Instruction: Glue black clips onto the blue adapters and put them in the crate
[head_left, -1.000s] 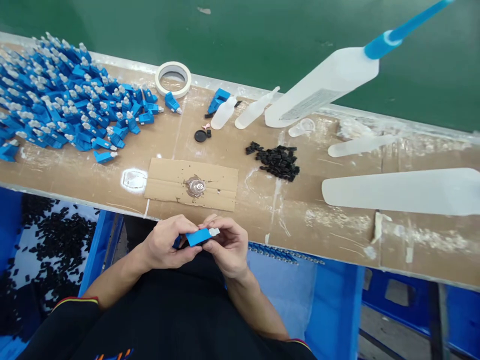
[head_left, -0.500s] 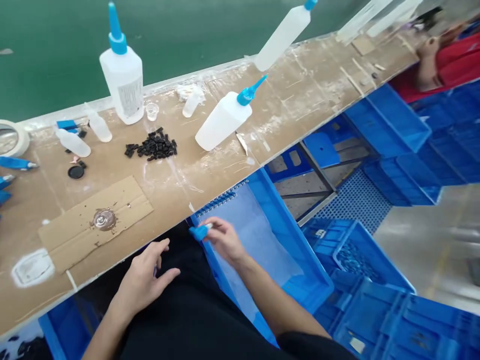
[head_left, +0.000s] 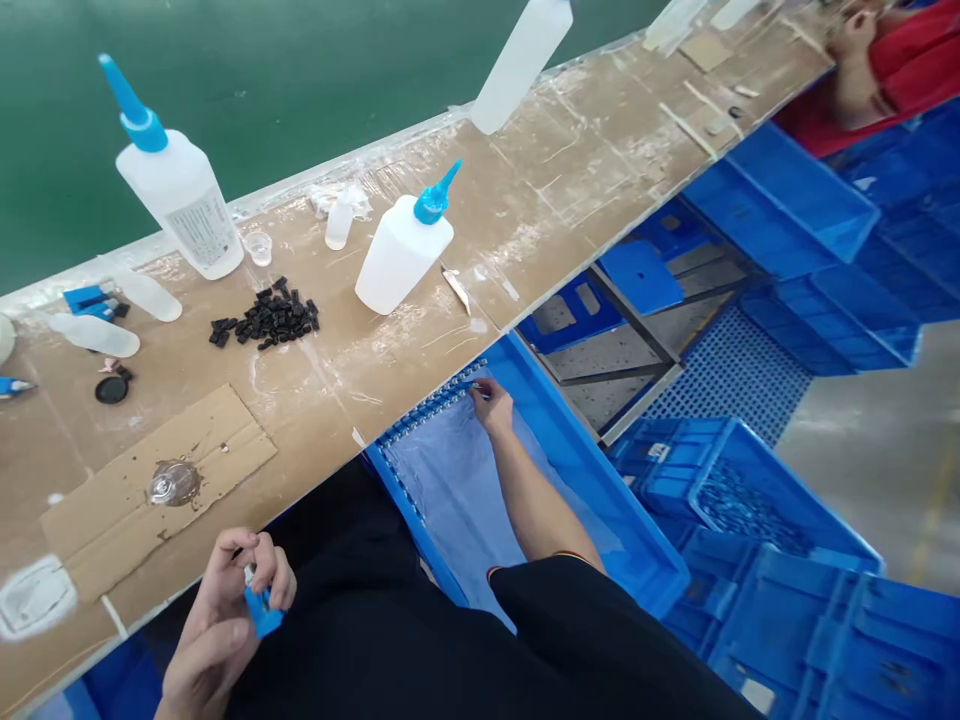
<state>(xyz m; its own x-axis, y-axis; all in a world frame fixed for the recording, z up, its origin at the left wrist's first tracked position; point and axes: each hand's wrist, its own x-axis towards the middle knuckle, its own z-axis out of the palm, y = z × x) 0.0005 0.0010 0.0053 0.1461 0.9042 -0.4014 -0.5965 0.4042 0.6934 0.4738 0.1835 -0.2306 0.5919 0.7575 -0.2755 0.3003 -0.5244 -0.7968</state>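
Low at the left, my left hand is closed around a small blue plastic piece with a whitish tip, near the table edge. My right hand reaches into a blue bin with its fingers pinched together. Its fingertips are at the end of a row of small blue pieces with pale tips, lined up along the bin's wall. What the pinch holds is too small to make out. A translucent plastic sheet lines the bin.
On the table stand glue bottles with blue nozzles. A pile of black parts and cardboard with a glossy brown blob lie nearer. Blue crates stack at right; a person's red sleeve shows far right.
My right hand has moved up and right to the far end of the bin's row; the blue piece it held no longer shows there. My left hand moved down-left, its blue piece now visible.
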